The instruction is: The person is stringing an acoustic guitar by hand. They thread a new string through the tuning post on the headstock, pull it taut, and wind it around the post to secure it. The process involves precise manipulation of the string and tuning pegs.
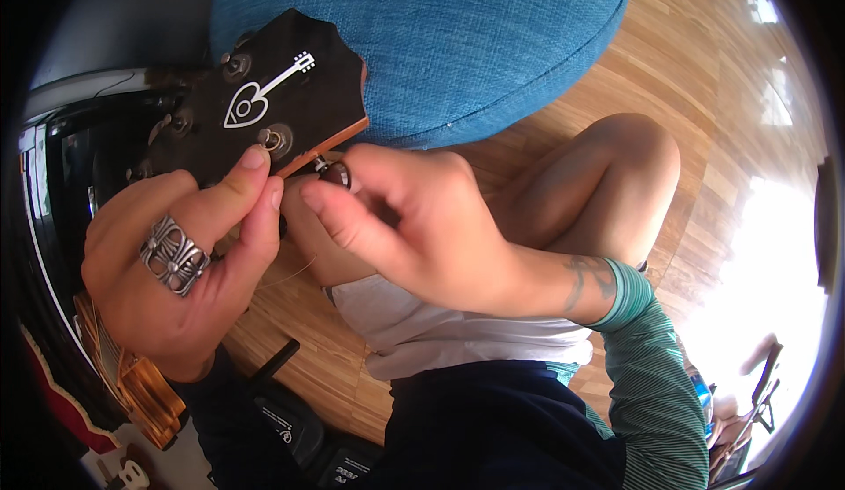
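The dark headstock (308, 94) of a small stringed instrument, with a white heart-shaped guitar emblem, points up and away at the upper left. At its near edge, the thumb and fingers of my right hand (431, 226) are closed on a dark tuning peg knob (336, 174). My left hand (167, 252), wearing a wide silver ring (174, 255), pinches at a thin string beside the nearest metal tuning post (278, 140). A pale length of string (295, 276) trails below these fingers. Several other tuning posts show on the headstock; my left hand hides the neck.
Behind the headstock stands a round blue fabric pouf (475, 41). My bent leg (581, 173) lies to the right, over the wooden floor (678, 76). A wooden instrument part (150, 393) is at lower left, near black items with white print (290, 428).
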`<state>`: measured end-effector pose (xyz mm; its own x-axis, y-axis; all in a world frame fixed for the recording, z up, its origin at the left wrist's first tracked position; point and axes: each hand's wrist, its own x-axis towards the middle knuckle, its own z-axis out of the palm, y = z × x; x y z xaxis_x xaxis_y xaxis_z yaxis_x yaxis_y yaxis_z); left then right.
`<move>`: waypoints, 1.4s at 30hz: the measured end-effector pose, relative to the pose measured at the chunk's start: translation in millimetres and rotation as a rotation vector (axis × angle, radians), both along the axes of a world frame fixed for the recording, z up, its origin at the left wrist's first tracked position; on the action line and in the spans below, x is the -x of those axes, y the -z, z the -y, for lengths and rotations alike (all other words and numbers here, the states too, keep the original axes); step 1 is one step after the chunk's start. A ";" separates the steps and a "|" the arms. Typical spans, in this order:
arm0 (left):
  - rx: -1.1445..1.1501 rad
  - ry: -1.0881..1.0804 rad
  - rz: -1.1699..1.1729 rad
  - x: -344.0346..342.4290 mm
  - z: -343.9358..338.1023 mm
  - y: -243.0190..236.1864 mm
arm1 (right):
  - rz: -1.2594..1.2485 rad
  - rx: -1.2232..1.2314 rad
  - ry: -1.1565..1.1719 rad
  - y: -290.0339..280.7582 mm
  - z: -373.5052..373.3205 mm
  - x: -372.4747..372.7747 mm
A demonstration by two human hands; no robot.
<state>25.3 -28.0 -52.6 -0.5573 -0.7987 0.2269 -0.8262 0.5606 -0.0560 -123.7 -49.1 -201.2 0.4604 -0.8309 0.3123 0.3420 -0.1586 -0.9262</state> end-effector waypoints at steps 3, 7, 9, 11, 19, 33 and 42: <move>-0.001 -0.010 0.012 0.1 -0.2 1.9 | -0.168 0.381 0.252 5.2 3.4 1.1; 0.021 -0.017 0.015 1.2 -1.2 3.0 | 0.082 -0.474 -0.370 -15.7 11.2 16.4; 0.025 -0.011 0.001 0.8 -1.2 3.4 | 0.293 -0.866 -0.774 -17.0 12.9 16.2; 0.034 0.009 -0.003 -0.9 0.9 5.0 | 0.210 -0.616 -0.537 -9.8 8.7 10.3; -0.007 -0.005 0.021 -1.7 -0.7 1.5 | -0.353 0.563 0.333 -0.3 5.8 8.8; 0.066 0.006 -0.029 0.5 0.4 7.9 | -0.139 0.685 0.423 -38.0 59.9 21.4; 0.004 -0.038 0.002 0.7 -2.5 2.5 | -0.135 0.602 0.365 -38.8 55.7 15.6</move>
<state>24.6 -25.6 -55.2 -0.5270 -0.8184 0.2293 -0.8468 0.5285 -0.0598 -139.3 -104.8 -162.5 0.2531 -0.6405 0.7251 0.0586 -0.7380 -0.6723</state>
